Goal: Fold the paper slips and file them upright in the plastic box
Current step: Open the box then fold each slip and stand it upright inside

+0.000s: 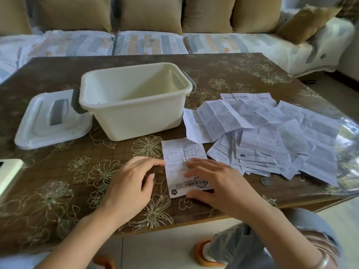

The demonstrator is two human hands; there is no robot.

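One printed paper slip point(182, 152) lies flat on the table in front of me, creased and unfolded. My left hand point(132, 181) touches its left edge with the fingertips. Spread over the slip's right half, my right hand point(217, 181) presses it down with fingers apart. A cream plastic box point(134, 105) stands open and empty behind the slip. To the right, a loose pile of paper slips point(272, 136) covers the table.
The box's white lid point(52, 121) lies to the left of the box. A white device point(9, 175) sits at the table's left edge. The brown floral tabletop point(77, 171) has a sofa point(155, 41) behind it. My knees are below the near edge.
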